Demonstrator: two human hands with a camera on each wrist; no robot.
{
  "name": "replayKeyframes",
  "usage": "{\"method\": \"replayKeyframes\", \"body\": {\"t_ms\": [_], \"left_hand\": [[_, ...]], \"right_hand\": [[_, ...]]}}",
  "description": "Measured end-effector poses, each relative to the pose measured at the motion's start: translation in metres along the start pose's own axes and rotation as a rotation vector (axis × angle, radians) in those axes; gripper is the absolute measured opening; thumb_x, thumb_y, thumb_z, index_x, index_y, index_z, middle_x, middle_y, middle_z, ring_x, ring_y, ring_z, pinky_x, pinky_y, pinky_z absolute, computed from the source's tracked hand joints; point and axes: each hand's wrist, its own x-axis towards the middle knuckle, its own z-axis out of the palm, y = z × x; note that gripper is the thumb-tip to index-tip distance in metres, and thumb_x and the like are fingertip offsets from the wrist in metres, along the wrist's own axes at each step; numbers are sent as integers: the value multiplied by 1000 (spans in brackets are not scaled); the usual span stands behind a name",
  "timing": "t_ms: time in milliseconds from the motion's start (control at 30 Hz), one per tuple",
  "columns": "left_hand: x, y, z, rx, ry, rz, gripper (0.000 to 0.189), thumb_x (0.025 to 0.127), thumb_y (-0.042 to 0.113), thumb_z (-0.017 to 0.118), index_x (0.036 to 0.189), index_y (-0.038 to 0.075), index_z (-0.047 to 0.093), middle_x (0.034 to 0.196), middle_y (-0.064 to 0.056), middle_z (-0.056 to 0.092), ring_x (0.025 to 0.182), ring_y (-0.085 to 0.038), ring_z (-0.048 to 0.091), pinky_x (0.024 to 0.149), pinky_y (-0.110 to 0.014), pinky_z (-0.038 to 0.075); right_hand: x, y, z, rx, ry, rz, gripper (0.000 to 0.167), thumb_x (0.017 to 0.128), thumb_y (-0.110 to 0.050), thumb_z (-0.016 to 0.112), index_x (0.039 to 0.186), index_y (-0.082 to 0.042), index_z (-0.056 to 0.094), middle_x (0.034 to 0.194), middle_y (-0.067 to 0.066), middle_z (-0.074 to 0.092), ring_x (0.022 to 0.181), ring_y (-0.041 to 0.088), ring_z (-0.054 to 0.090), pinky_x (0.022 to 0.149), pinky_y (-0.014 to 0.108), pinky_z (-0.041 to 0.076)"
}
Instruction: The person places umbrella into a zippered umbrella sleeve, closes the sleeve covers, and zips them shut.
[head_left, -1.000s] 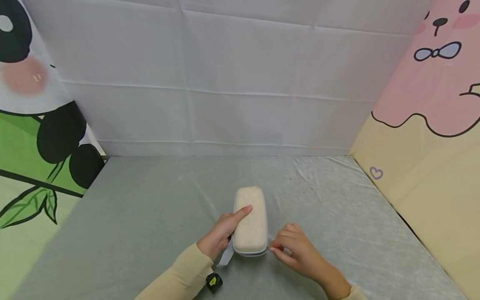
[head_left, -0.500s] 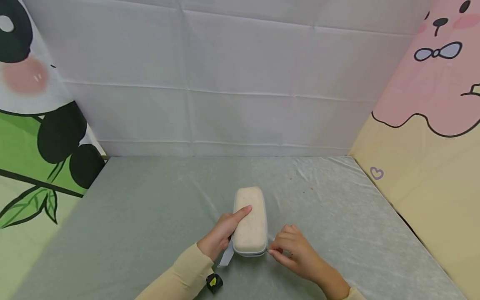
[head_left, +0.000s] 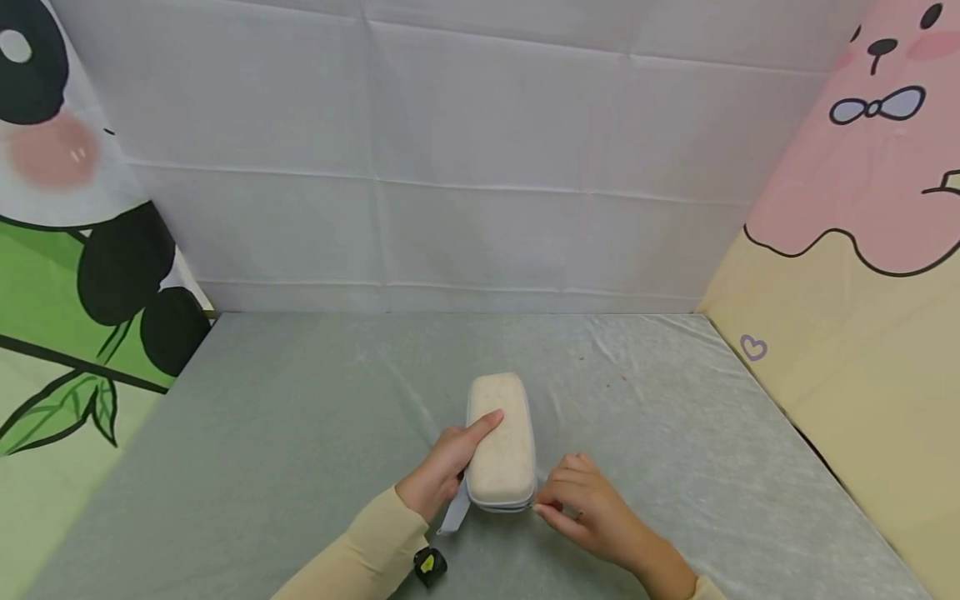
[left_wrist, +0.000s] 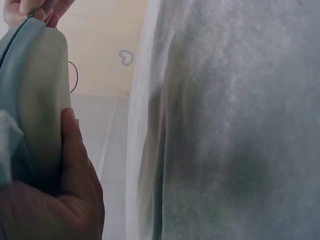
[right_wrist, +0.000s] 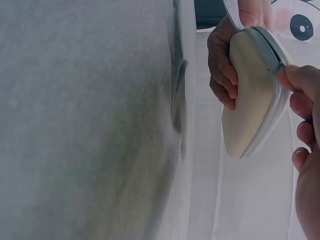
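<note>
A cream zippered pencil case [head_left: 501, 462] with a grey-blue zip edge is held above the table. My left hand [head_left: 442, 467] grips its left side, the thumb across the top and the fingers underneath, as the right wrist view shows. A grey strap [head_left: 454, 510] hangs from the near left corner. At the near right corner my right hand [head_left: 588, 508] pinches the zip pull [right_wrist: 281, 65] between thumb and forefinger. In the right wrist view a dark slit runs along the zip [right_wrist: 266, 44] from the strap end to the pull. The contents are hidden.
A grey cloth [head_left: 315, 417] covers the table. White sheeting [head_left: 480, 167] stands behind it, with cartoon-printed panels [head_left: 847, 333] at both sides. A small black object with a yellow-green mark [head_left: 430, 567] is beside my left cuff.
My right hand has shifted slightly left and toward me, bringing the zip pull a little way round the near right corner. My left hand and the pencil case have hardly moved.
</note>
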Motion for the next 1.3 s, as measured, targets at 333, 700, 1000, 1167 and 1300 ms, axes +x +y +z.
{"method": "replayKeyframes", "body": {"t_ms": [333,700,1000,1167,1300], "left_hand": [[-1,0,0,-13,8,4,69,78,59,64,104,-4,57,87,-8,64,76,-18,60,71,-34,49],[-4,0,1,-13,10,9,66,81,58,62,104,-4,56,86,-8,63,74,-17,60,70,-34,49],[-4,1,2,-6,22,5,69,79,58,63,105,-5,55,87,-9,63,75,-18,59,71,-34,49],[-3,1,3,-28,25,10,68,80,58,64,105,-5,54,87,-8,62,75,-17,59,71,-34,49],[-3,1,3,-33,30,4,70,80,58,64,107,-5,53,89,-9,62,76,-18,59,71,-34,49]], "right_hand": [[0,0,1,-11,1,0,5,88,-17,66,84,-20,65,76,-14,55,72,2,40,70,19,29],[-1,0,4,3,6,-3,11,92,-23,61,83,-19,66,75,-13,57,71,3,41,70,19,29],[-1,0,4,8,15,-11,5,86,-16,68,82,-16,66,75,-13,57,71,2,40,69,18,29],[2,0,5,7,22,-43,12,78,-8,74,82,-16,67,77,-12,58,71,3,41,70,18,29],[2,0,6,8,25,-48,11,78,-8,74,82,-16,67,77,-12,59,70,3,41,70,18,29]]}}
